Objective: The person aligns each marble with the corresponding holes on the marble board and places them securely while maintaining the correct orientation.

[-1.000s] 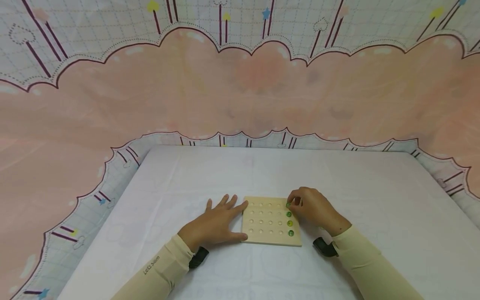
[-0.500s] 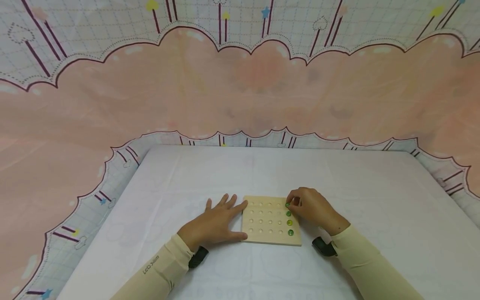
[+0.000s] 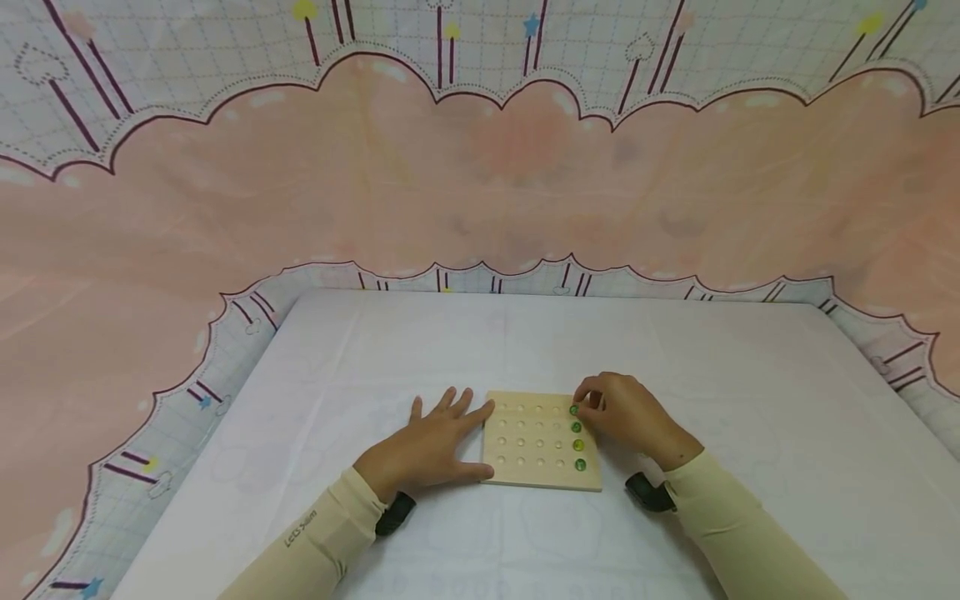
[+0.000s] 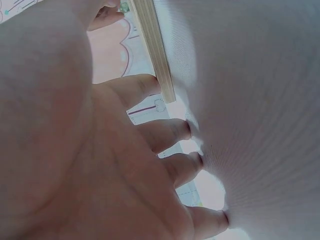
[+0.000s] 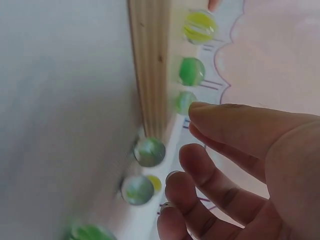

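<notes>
Peach and white, that's the printed backdrop (image 3: 450, 183), sweeping from eight o'clock over twelve to four around a white table (image 3: 360, 350). Furthest left, a pale sleeve (image 3: 300, 533) comes up from seven o'clock, a small black wrist camera (image 3: 396, 514) at its cuff. Now the left hand (image 3: 431, 446), fingers spread wide, at nine o'clock on the board (image 3: 531, 454): index fingertip and thumb touch its edge, the other fingertips down on the table. On to that pale wooden board, lying flat toward six o'clock on the table, dimples in rows, and all the colour is down its right side! Near green marble (image 3: 581, 465) at four o'clock, yellow marble (image 3: 578, 445) at three, second green marble (image 3: 576, 427) towards two. And at half past one, the far green marble (image 3: 573, 409), and it's the right hand (image 3: 630, 417) on it, narrow, thumb and index pinching! At seven o'clock from it in the right wrist view, loose marbles (image 5: 137, 192), green and yellow, just off the board's end. Rightmost, the other sleeve (image 3: 750, 517) runs out to five o'clock.
</notes>
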The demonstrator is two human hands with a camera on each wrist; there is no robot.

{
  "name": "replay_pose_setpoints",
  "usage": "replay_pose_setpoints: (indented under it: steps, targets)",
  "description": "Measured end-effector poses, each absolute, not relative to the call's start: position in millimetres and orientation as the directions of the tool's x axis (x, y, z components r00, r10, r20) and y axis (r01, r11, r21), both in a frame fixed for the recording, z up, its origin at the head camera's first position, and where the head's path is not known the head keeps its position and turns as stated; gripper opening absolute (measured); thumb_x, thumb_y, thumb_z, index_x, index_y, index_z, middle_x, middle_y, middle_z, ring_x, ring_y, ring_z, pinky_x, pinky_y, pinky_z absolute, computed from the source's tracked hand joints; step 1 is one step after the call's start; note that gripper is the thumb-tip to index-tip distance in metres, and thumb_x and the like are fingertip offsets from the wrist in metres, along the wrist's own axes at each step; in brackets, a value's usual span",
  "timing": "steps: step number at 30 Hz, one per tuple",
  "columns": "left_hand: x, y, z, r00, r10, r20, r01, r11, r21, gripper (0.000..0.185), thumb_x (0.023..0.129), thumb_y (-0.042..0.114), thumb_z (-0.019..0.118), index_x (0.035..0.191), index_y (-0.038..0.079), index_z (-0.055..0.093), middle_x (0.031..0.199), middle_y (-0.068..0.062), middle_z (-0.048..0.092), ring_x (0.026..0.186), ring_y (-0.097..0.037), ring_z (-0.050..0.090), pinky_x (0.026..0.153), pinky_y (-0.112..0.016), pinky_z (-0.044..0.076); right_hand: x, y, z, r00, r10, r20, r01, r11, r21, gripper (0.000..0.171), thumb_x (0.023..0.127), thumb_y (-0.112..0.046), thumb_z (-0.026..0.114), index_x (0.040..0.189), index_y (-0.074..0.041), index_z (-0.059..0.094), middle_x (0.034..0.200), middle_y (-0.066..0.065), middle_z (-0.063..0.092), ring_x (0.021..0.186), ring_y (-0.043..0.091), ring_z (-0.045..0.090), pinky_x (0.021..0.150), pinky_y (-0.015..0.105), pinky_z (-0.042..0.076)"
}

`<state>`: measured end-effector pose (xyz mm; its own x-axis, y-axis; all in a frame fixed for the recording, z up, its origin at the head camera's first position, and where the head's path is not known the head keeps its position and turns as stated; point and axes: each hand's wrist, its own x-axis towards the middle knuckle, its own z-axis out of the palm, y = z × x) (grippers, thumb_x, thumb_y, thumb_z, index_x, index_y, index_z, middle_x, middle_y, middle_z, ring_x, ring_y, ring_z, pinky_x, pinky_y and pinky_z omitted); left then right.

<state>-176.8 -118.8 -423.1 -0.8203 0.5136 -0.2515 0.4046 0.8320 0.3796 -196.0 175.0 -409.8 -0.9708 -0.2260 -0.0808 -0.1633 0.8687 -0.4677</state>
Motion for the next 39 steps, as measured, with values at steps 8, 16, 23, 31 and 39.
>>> replay_pose_setpoints:
  steps: [8, 16, 23, 31, 39]
  targets:
    - [-177, -118, -423, -0.819, 0.513, -0.257, 0.401, 0.833, 0.381, 0.092, 0.084, 0.066, 0.067, 0.159, 0.031, 0.027, 0.167, -0.011, 0.018, 0.156, -0.035, 0.007, 0.117, -0.073, 0.003, -199, 186, -403, -0.978, -0.199, -0.059, -0.148, 0.866, -0.477, 0.013, 0.09, -0.01, 0.073, 0.103, -0.01, 0.074, 0.086, 0.004, 0.064, 0.076, 0.018, 0.055, 0.06, 0.026, 0.047]
    - [-176, -118, -422, -0.818, 0.512, -0.262, 0.397, 0.832, 0.387, 0.092, 0.084, 0.067, 0.067, 0.159, 0.032, 0.027, 0.168, -0.011, 0.018, 0.157, -0.035, 0.006, 0.118, -0.072, 0.003, -200, 195, -402, -0.981, -0.192, -0.028, -0.156, 0.868, -0.472, 0.016, 0.089, -0.008, 0.073, 0.105, -0.009, 0.075, 0.086, 0.004, 0.064, 0.076, 0.019, 0.054, 0.062, 0.027, 0.047]
    - [-176, -119, -423, -0.819, 0.511, -0.261, 0.398, 0.833, 0.385, 0.093, 0.084, 0.067, 0.067, 0.159, 0.032, 0.027, 0.167, -0.011, 0.018, 0.157, -0.035, 0.007, 0.117, -0.073, 0.003, -203, 200, -403, -0.983, -0.18, -0.021, -0.149, 0.871, -0.468, 0.016, 0.089, -0.008, 0.073, 0.105, -0.009, 0.075, 0.086, 0.005, 0.065, 0.075, 0.019, 0.054, 0.064, 0.028, 0.046]
    - [-176, -119, -425, -0.821, 0.511, -0.253, 0.403, 0.834, 0.376, 0.093, 0.083, 0.068, 0.067, 0.159, 0.032, 0.027, 0.167, -0.011, 0.019, 0.156, -0.035, 0.008, 0.117, -0.074, 0.005, -205, 202, -407, -0.983, -0.17, -0.075, -0.114, 0.87, -0.48, 0.019, 0.09, -0.01, 0.072, 0.109, -0.009, 0.074, 0.087, 0.006, 0.064, 0.076, 0.019, 0.054, 0.062, 0.028, 0.045]
    - [-175, -117, -423, -0.826, 0.503, -0.255, 0.398, 0.84, 0.37, 0.092, 0.083, 0.066, 0.067, 0.159, 0.03, 0.028, 0.167, -0.012, 0.019, 0.156, -0.035, 0.008, 0.117, -0.073, 0.005, -205, 203, -411, -0.981, -0.157, -0.112, -0.085, 0.872, -0.482, 0.021, 0.091, -0.012, 0.072, 0.111, -0.007, 0.075, 0.087, 0.007, 0.063, 0.076, 0.02, 0.054, 0.061, 0.027, 0.044]
